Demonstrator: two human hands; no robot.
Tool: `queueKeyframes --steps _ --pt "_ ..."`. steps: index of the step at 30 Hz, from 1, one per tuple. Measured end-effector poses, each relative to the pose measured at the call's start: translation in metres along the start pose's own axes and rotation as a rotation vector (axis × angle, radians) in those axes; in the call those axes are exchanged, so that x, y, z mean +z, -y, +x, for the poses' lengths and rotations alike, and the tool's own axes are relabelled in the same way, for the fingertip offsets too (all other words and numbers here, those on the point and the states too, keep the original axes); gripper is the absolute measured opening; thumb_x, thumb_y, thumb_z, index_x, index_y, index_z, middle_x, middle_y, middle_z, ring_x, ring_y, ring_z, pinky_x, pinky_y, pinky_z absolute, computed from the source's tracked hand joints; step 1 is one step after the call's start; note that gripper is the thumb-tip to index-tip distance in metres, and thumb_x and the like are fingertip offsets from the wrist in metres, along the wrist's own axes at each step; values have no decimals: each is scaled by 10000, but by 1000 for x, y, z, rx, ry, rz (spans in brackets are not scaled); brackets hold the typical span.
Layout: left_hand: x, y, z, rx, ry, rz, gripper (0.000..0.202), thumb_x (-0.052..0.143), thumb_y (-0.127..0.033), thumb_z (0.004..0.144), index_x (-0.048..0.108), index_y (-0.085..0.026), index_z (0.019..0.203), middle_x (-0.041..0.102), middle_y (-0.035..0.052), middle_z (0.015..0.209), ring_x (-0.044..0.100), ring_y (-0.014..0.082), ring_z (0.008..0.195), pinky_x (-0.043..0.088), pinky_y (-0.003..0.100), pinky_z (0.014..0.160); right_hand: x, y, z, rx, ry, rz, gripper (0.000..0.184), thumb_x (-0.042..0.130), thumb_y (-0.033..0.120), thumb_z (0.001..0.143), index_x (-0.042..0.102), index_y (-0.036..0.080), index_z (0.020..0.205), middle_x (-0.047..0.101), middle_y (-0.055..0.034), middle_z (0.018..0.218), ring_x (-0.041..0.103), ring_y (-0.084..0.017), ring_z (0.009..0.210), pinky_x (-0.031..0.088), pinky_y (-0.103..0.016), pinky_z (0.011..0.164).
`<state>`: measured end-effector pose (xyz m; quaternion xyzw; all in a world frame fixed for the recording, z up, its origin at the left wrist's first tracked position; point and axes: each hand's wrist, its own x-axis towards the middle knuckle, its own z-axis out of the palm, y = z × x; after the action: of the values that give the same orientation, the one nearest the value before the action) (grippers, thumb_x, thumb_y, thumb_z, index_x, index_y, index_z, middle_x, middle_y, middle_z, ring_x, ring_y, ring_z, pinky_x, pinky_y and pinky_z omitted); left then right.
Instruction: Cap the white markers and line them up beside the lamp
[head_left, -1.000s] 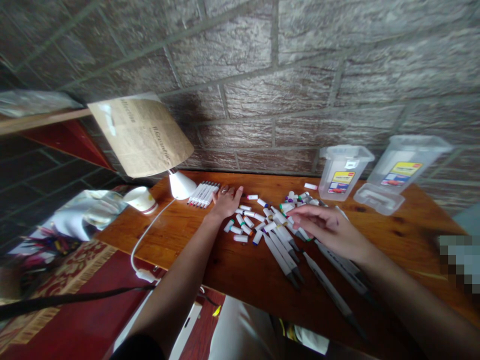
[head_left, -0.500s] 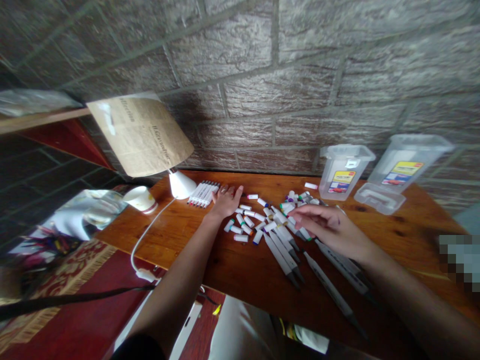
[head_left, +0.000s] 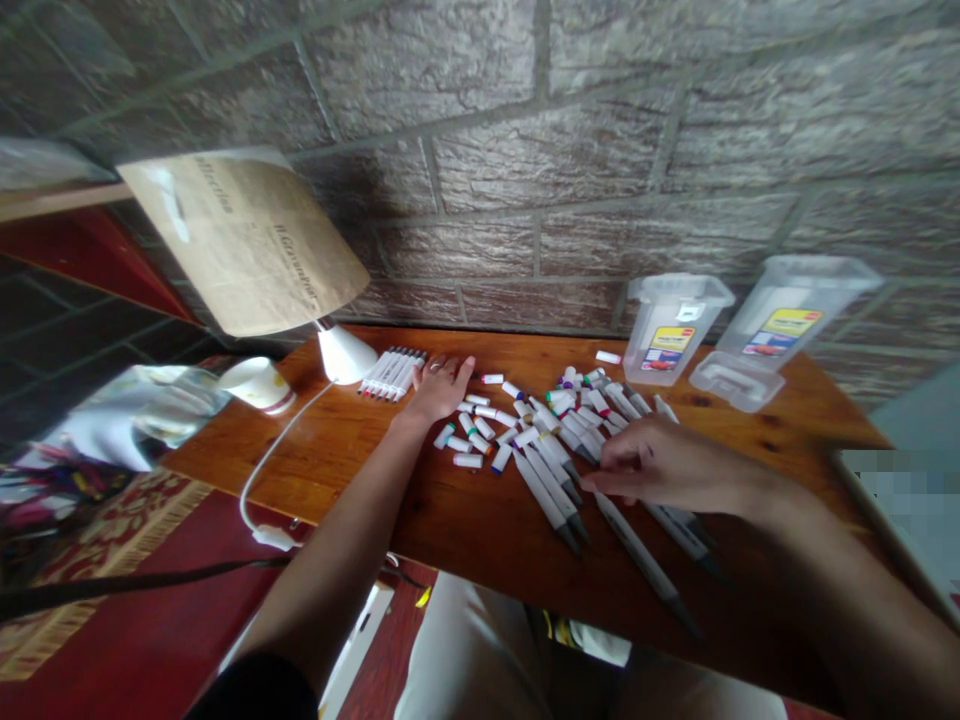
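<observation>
My left hand (head_left: 441,388) lies on the table with its fingers spread, touching the right side of a neat row of white markers (head_left: 391,373). My right hand (head_left: 649,462) hovers with fingers bent and slightly apart, right of the pile. Its lowest fingertips are at the upper end of a loose white marker with a grey end (head_left: 637,560); I see nothing held. Between the hands lies a pile of short white caps (head_left: 480,440) with coloured bands. Several white-and-grey markers (head_left: 547,497) lie beside the caps. Other markers (head_left: 679,530) are partly under the right hand.
Two clear plastic boxes (head_left: 671,325) with yellow labels stand at the back right, a clear lid (head_left: 739,380) before them. At the left are a lamp (head_left: 345,355) with its white cord (head_left: 259,445), and a paper cup (head_left: 257,384). A brick wall (head_left: 480,170) borders the table's back.
My right hand has moved from the caps back toward me, to the end of the loose marker. My left hand stays by the marker row. The camera view has shifted slightly.
</observation>
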<state>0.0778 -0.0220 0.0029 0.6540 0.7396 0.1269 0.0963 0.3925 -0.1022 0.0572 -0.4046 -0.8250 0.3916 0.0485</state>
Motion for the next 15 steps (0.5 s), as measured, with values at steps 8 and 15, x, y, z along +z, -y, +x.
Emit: queueKeyframes --steps 8,15 --pt "-1 -2 -1 27 -14 -10 656 151 -564 985 542 -218 1384 452 83 1531 287 281 1478 97 545 1216 -6 6 -14 273 242 -21 509 660 674 737 718 182 621 635 -16 510 414 -80 376 225 -223 381" --pt "0 -3 -1 50 -29 9 642 165 -535 992 551 -198 1377 482 85 1509 316 266 1465 125 480 1224 3 7 -11 274 226 -20 490 672 619 739 640 171 541 620 -20 491 482 -97 405 282 -216 397"
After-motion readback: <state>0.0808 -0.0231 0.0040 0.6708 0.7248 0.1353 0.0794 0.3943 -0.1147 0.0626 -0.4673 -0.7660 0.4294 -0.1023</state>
